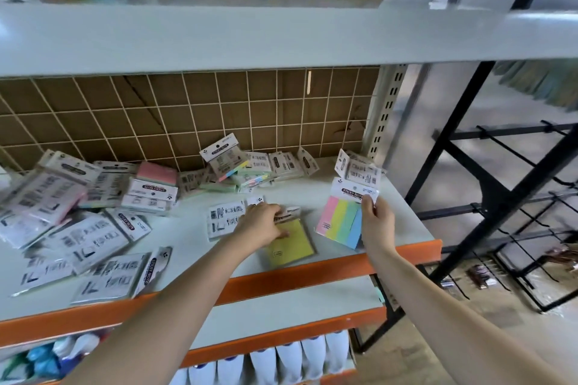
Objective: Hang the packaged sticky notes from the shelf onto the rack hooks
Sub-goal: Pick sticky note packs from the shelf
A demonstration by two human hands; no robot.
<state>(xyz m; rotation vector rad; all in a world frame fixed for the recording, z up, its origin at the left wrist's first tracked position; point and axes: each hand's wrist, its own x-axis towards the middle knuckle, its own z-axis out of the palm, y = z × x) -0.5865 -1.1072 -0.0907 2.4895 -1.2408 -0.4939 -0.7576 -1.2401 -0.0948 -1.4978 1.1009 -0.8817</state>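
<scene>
Shelving: pale grey shelf (312,197) with an orange front edge, wire grid behind, in a storeroom.
Rack: black rack hooks (516,153) stand to the right; no packs visibly hang there.
Loose stock: many packaged sticky notes (78,222) lie scattered across the shelf, mostly left.
Right hand (375,222): pinches a striped pastel pack (341,222) by its header, lifted above the shelf.
Left hand (262,222): fingers curled, gripping a yellow pack (291,247) lying on the shelf.
Progress: early, judging by this; nearly everything is left to hang.
</scene>
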